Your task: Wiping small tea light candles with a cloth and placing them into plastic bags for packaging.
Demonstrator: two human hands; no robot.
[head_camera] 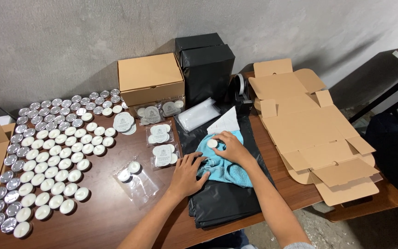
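In the head view, a small white tealight candle (213,143) is pinched in the fingers of the right hand (229,146) just right of the frame's centre, and it is pressed against a light blue cloth (224,168) that lies bunched on a stack of black plastic sheets (226,198). The left hand (186,174) is laid open and flat, palm down, on the cloth's left edge, gripping nothing. For the wiping to be done well, the cloth would best be kept pinned by that flat hand while the candle is turned against the fabric, so that its cup is cleaned all round. A light grip is advised, since the thin cup is judged easy to dent. Rows of tealights (51,161) are spread over the left of the brown counter (102,216), small clear bags (139,180) lie near the centre, and flat cardboard box blanks (314,138) fill the right.
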